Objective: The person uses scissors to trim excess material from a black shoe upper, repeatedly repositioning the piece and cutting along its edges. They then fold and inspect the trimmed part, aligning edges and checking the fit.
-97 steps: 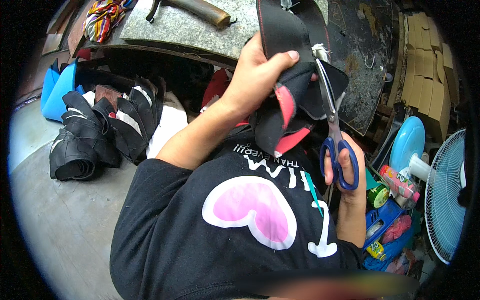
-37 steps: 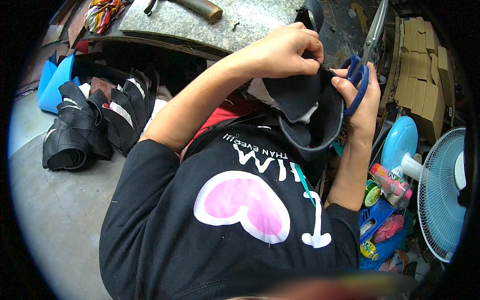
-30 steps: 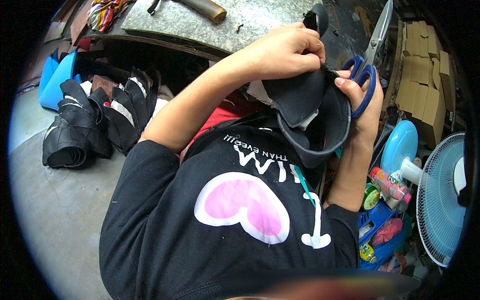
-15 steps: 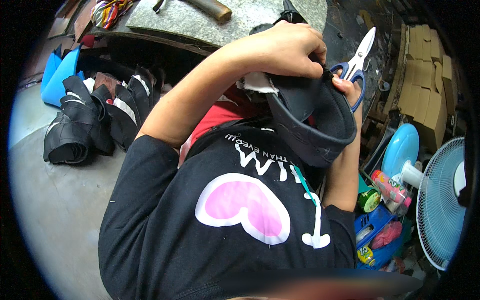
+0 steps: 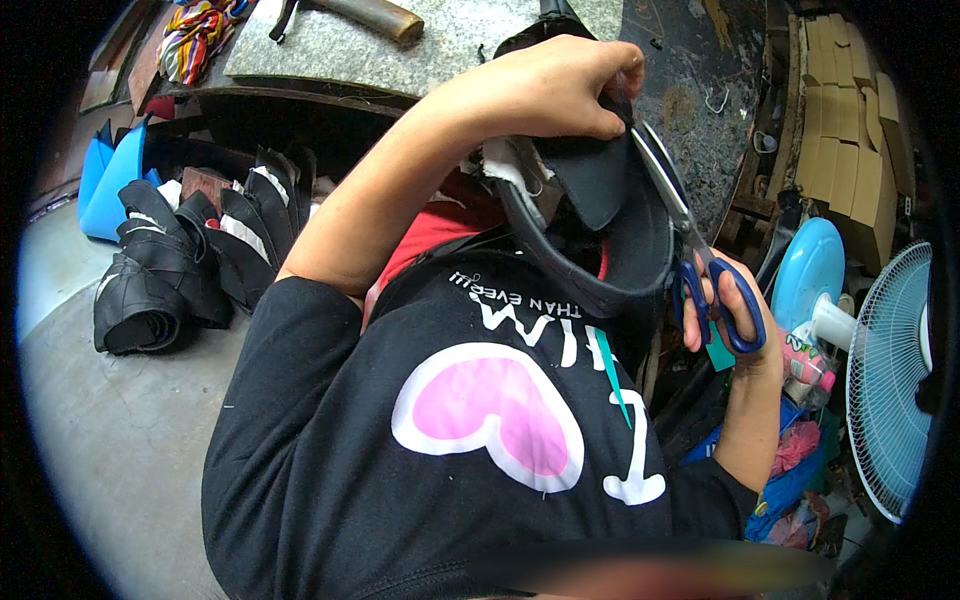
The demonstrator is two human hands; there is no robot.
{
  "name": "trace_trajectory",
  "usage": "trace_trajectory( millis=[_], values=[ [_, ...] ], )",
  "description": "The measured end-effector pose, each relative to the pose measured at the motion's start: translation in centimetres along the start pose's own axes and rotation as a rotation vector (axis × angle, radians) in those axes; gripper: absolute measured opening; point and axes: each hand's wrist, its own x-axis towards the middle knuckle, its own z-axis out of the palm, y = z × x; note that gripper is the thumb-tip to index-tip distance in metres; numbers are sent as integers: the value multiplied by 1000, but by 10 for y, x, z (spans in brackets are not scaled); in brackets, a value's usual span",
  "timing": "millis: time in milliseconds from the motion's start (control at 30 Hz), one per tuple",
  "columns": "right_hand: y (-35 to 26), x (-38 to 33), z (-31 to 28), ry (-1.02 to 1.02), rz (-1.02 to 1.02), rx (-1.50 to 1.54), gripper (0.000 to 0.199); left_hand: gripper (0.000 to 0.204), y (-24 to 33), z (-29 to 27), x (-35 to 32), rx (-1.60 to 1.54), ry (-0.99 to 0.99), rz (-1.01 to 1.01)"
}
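My left hand (image 5: 565, 85) reaches across from the left and pinches the top edge of a black shoe upper (image 5: 590, 285), which curves into a loop in front of my chest. Rough white lining shows at its left end. In my right hand (image 5: 752, 315) is a pair of scissors (image 5: 672, 190) with blue handles, my fingers through the loops. Its blades lie along the upper's right edge, their tips close to my left fingertips. Whether the blades are cutting the material I cannot tell. A thin teal strip (image 5: 612, 375) lies against my black shirt.
A grey stone-topped bench (image 5: 330, 60) carries a wooden handle (image 5: 375, 18). To the left are stacked black pieces (image 5: 150, 270) and a blue container (image 5: 112, 185). At right stand cardboard boxes (image 5: 845, 130), a fan (image 5: 890, 380), a light-blue round object (image 5: 805, 265) and bagged clutter.
My right hand has let go of the upper and moved down and right. The scissors have swung from pointing away to lying along the upper's edge. My left hand keeps its pinch.
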Motion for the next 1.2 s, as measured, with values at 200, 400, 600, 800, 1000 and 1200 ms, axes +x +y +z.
trace_trajectory(
  millis=[200,400,600,800,1000,1200],
  values=[
    [-6,2,-6,-35,39,9,52,41,-5,0,-2,-27,-5,40],
    [-1,7,-2,27,4,-124,37,42,-12,1,-6,-66,15,92],
    [15,10,-3,236,-17,-342,22,30,-1,3,-8,115,4,110],
    [33,15,-7,42,-50,129,67,28,2,5,-24,499,101,113],
    [39,18,-6,-17,-69,164,67,30,-16,8,-22,442,109,151],
    [16,11,13,271,-11,-305,32,31,-17,10,-24,426,132,149]
  ],
)
